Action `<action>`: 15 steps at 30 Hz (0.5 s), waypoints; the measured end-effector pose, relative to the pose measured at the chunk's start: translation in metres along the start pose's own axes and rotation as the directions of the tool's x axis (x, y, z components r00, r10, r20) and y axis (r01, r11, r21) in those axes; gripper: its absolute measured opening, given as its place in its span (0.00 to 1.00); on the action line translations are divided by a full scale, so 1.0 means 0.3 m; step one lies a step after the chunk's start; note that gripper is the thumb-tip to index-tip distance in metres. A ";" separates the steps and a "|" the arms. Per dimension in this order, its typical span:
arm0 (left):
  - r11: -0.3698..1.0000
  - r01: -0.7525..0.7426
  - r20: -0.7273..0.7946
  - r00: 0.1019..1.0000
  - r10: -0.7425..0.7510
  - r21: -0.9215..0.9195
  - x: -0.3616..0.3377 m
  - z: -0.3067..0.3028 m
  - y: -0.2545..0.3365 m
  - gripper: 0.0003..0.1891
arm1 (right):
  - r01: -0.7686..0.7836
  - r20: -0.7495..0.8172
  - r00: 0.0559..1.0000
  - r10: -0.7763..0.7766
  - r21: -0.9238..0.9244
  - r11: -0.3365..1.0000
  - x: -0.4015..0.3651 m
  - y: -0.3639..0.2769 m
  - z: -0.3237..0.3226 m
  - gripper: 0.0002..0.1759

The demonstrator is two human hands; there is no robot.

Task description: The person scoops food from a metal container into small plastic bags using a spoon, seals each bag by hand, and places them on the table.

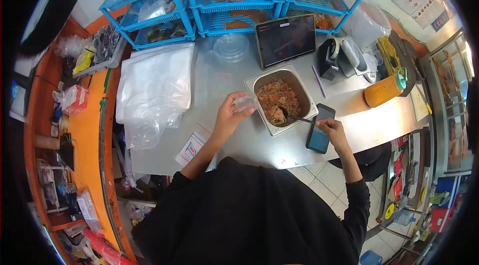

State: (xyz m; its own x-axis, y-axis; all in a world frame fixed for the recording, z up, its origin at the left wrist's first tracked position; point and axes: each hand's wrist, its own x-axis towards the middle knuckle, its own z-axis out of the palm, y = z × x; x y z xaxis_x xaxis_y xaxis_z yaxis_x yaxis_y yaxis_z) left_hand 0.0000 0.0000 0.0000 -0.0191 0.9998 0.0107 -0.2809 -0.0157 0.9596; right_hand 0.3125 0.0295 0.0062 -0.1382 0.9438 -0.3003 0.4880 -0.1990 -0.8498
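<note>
My left hand (230, 115) holds a small clear plastic cup (244, 103) at the left rim of a square metal container (257, 81). Inside the container is a chunky reddish-brown food mix (277, 96). My right hand (333, 131) is closed on the handle of a dark spoon (299, 119), whose head is down in the mix near the container's front edge. A smartphone (318, 136) lies on the table just under and beside my right hand. By my left forearm there is a printed plastic packet (191, 148).
A tablet (286, 40) stands behind the container, near round clear lids (231, 47). Blue basket racks (234, 8) line the back. Plastic bags (155, 83) lie at left. An orange bottle (383, 92), a tape dispenser (329, 58) and a pen (318, 81) are at right.
</note>
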 end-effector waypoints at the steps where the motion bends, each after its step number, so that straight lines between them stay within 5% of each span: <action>1: 0.999 -0.017 0.013 1.000 0.016 0.035 0.006 0.003 0.007 0.24 | -0.024 -0.015 1.000 0.026 0.075 0.997 -0.003 0.007 -0.002 0.10; 9: 0.995 -0.078 0.144 0.987 0.068 0.066 0.041 0.028 0.024 0.23 | -0.050 -0.058 0.996 0.065 0.234 0.971 -0.032 0.064 -0.019 0.10; 15: 0.916 -0.220 0.205 0.966 0.157 0.335 0.070 0.054 0.031 0.26 | 0.010 -0.134 0.991 0.021 0.229 0.973 -0.036 0.035 -0.056 0.09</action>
State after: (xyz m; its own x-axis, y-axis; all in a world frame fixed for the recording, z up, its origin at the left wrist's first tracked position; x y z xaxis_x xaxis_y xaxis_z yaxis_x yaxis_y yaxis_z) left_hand 0.0126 0.0210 0.0137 0.1341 0.9665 0.2189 0.0679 -0.2293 0.9710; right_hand 0.3334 0.0217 0.0078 -0.0115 0.9662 -0.2576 0.2766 -0.2445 -0.9294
